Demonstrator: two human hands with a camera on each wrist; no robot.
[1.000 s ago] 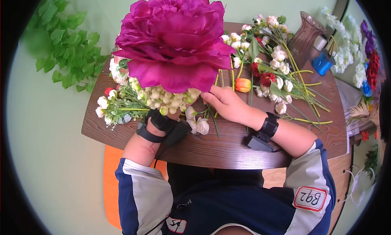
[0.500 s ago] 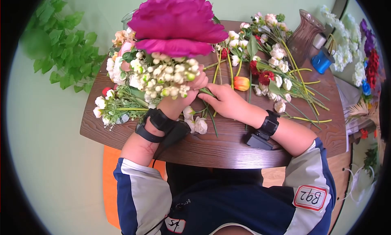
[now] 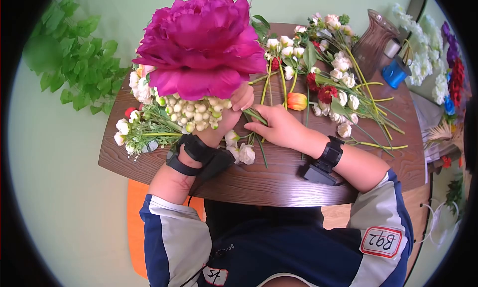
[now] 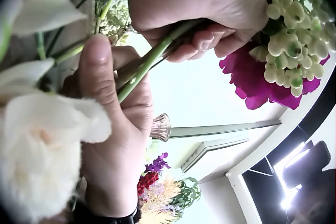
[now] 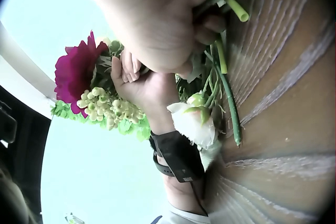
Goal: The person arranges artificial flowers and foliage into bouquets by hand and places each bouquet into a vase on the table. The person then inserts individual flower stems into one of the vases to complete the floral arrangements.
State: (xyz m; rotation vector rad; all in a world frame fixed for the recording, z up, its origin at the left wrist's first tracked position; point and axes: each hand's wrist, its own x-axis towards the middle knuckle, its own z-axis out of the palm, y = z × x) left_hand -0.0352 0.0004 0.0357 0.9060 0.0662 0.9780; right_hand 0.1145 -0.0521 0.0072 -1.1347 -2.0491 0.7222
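My left hand (image 3: pixel 234 115) grips the stems of a bunch just under its flower heads. A large magenta peony (image 3: pixel 201 50) tops that bunch, with cream berries (image 3: pixel 191 112) clustered below the petals. My right hand (image 3: pixel 280 125) holds the lower ends of the stems. In the left wrist view, green stems (image 4: pixel 144 69) run from the curled fingers of the left hand (image 4: pixel 197 3) to the thumb and palm of the right hand (image 4: pixel 113 124). The right wrist view has the right hand (image 5: pixel 152 19) close in front, hiding part of the stems.
White roses (image 3: pixel 244 152) lie by the left wrist. A red-yellow tulip (image 3: pixel 297 101) and mixed cut flowers (image 3: pixel 341 83) spread over the right of the wooden table (image 3: pixel 279 177). Behind them stand a glass vase (image 3: pixel 371 43) and a blue spool (image 3: pixel 395 73). More blossoms (image 3: pixel 130 130) lie left.
The peony first tipped away, baring the left hand, then tilted back toward the head camera, now further left than a second ago. Both hands stay near the same spot on the stems.
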